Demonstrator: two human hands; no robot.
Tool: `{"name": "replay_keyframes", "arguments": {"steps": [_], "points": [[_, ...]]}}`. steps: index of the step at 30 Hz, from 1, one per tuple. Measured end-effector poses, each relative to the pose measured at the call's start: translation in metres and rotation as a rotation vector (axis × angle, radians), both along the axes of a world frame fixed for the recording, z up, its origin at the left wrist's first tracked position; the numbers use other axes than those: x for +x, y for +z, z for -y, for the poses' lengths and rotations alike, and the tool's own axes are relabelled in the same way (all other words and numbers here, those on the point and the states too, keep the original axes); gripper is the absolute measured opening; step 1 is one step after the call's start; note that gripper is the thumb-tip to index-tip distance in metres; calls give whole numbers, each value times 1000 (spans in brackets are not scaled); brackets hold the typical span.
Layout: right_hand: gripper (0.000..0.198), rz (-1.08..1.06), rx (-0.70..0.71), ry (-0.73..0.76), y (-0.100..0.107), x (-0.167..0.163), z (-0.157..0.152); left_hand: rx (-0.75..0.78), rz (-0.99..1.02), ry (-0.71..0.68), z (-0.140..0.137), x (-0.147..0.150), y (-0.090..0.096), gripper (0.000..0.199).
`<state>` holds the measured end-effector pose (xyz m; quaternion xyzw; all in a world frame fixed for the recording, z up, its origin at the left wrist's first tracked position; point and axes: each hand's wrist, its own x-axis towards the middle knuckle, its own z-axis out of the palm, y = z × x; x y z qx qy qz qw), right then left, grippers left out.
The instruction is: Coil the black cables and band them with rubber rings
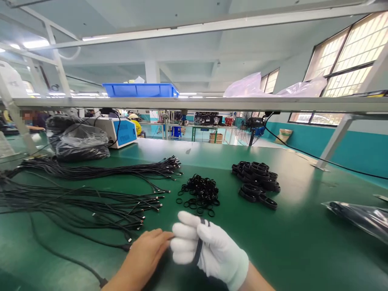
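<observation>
My right hand, in a white glove, is closed around a coiled black cable that runs across the palm and loops near the index finger. My bare left hand is beside it, fingers pressed together and their tips against the glove's fingertips. Whatever those fingers pinch is hidden. Just beyond the hands lies a pile of small black rings. Straight black cables with plugs at their ends spread to the left. Farther right sits a heap of coiled black cables.
The green table carries a plastic-wrapped bundle at right. Behind the loose cables stand black plastic bags and a white-and-blue machine. A shelf crosses above, bearing a blue bin and clear plastic bags.
</observation>
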<state>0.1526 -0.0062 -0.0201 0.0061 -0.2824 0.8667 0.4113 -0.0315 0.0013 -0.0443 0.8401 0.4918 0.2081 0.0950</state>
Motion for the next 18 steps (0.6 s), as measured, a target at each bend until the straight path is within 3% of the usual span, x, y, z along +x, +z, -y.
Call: {"name": "replay_keyframes", "arguments": {"steps": [2,5,8,12,15,18], "points": [[31,-7,-44,-137,0,4,-6,147,-178,21,7,-4,-8,27],[38,137,-104,-296,-8,9,-13,238,-297,-29,25,5,-13,26],[48,354,-123,-337,-19,8,-12,291,-326,-50,40,23,-8,25],[42,521,-18,-120,-26,3,-1,214,-369,-76,42,26,25,11],[40,495,72,175,-30,-2,8,10,-312,-123,33,13,57,5],[47,430,62,366,-39,-6,14,-272,-54,-176,22,0,67,5]]}}
